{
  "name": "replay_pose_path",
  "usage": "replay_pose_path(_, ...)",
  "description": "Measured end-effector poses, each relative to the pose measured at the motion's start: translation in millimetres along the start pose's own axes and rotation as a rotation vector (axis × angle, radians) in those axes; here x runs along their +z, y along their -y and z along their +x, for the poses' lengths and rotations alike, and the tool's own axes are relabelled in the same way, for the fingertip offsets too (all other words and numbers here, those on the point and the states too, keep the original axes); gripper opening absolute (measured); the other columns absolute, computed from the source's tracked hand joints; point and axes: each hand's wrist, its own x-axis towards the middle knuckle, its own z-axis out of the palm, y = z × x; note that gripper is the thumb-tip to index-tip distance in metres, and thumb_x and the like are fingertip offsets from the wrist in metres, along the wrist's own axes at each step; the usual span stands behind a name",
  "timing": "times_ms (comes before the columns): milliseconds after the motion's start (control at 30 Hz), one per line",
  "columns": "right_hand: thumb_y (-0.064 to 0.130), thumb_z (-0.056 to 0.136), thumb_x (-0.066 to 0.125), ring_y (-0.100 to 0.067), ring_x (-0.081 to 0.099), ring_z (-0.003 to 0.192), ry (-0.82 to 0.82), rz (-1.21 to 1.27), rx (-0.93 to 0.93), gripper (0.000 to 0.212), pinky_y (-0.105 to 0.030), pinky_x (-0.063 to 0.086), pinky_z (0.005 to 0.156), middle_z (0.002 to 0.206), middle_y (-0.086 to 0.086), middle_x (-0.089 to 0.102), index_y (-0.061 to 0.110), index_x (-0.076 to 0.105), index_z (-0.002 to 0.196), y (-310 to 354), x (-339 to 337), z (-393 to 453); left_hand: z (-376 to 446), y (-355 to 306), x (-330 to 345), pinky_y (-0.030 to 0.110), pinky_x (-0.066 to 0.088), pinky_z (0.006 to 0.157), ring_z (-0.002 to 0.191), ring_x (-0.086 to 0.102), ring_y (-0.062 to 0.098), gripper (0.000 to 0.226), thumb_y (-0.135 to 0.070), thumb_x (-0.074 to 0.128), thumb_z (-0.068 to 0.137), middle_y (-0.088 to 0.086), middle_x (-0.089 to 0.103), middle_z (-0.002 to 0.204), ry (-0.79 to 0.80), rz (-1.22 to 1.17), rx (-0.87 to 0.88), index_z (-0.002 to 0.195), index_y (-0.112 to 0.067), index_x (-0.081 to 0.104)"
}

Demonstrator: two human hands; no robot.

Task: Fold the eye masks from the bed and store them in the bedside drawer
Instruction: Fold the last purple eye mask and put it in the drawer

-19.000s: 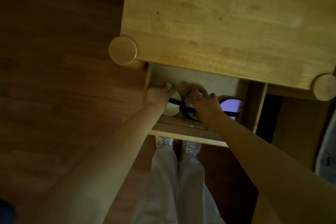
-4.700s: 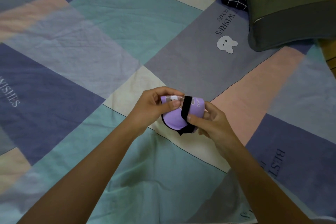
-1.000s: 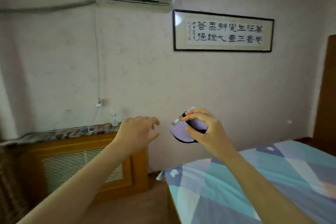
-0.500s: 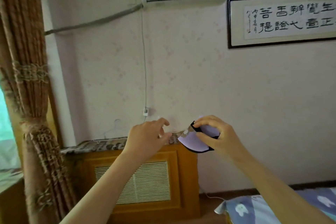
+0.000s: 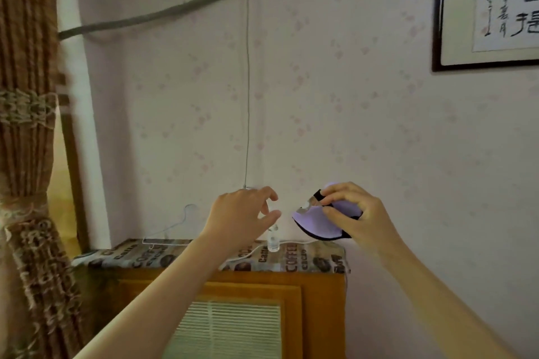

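A: Lilac folded fabric eye mask [image 5: 318, 220] with black strap, where?
B: Right hand [image 5: 354, 214] pinches it mid-air, near the pink wall [image 5: 350, 125].
A: Left hand [image 5: 242, 217]?
B: Empty, fingers loosely spread, just left of mask.

The eye mask [image 5: 316, 220] is lilac with a black edge and black strap, folded in half into a rounded wedge. It is held up in the air, tilted, its folded point toward the left.

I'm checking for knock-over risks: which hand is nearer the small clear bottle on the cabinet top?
Left. The left hand hovers just above the small clear bottle, overlapping it in view; the right hand, gripping the folded purple eye mask, is off to its right.
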Motion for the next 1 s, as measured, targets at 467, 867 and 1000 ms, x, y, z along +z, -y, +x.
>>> replay_pose_path(467,0.001,0.080,0.070,0.000,0.057,0.113,-0.176,-0.154,0.074,0.019,-0.010,0.041,0.092,0.105,0.018,0.065,0.019,0.075,0.085,-248,-35,164,302,52,206,0.023,0.043,0.074,0.095,0.058,-0.002,0.030,-0.055,0.047,0.090,-0.026,0.058,0.089,-0.051,-0.148,0.180,0.115,-0.041,0.053)
replay_pose_path(867,0.000,0.079,0.071,-0.007,0.054,0.119,-0.337,-0.411,0.172,0.019,-0.017,0.043,0.095,0.109,0.008,0.064,0.018,0.075,0.086,-447,-181,223,517,-103,392,0.021,0.042,0.073,0.090,0.059,-0.001,0.028,-0.053,0.049,0.090,-0.022,0.058,0.090,0.015,-0.438,0.486,0.114,-0.040,0.054)
replay_pose_path(1000,-0.003,0.078,0.071,-0.001,0.056,0.112,-0.364,-0.477,0.202,0.020,-0.014,0.042,0.094,0.109,0.007,0.064,0.016,0.074,0.084,-504,-220,250,584,-144,429,0.023,0.043,0.072,0.088,0.060,0.001,0.028,-0.053,0.049,0.089,-0.023,0.056,0.086,0.008,-0.435,0.548,0.113,-0.039,0.055)
